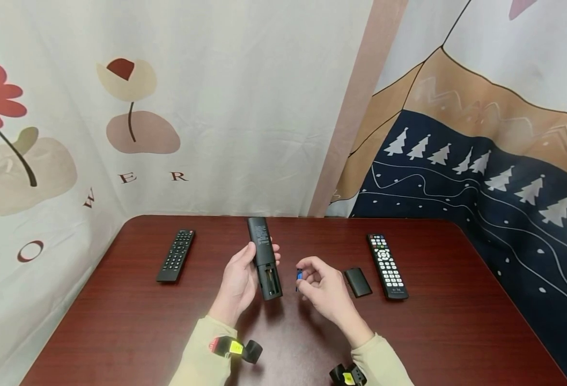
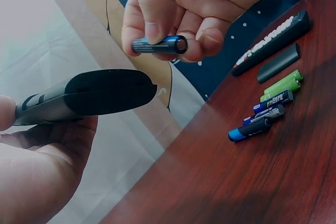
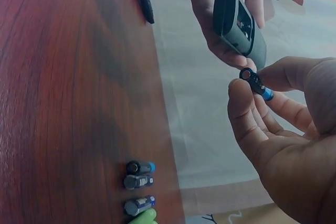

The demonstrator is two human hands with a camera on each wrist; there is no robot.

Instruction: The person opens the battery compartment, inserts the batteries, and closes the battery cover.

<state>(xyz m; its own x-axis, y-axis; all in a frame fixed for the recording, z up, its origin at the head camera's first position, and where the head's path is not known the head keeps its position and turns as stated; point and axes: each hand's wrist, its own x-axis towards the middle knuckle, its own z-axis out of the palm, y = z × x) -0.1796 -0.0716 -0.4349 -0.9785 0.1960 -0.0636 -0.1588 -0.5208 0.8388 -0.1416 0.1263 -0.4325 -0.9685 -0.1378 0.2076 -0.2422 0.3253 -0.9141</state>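
My left hand grips a black remote control, its back facing up and the battery compartment at its near end uncovered. Whether a battery lies inside is too dark to tell. Just right of that end, my right hand pinches a battery, dark with a blue end, between thumb and fingers. In the right wrist view the battery stands apart from the remote. A black battery cover lies on the table beside the right hand.
Several loose batteries, some green and some dark blue, lie in a row on the table near the cover; the head view hides them. One remote lies at the left, another with white buttons at the right. A printed curtain hangs behind the table.
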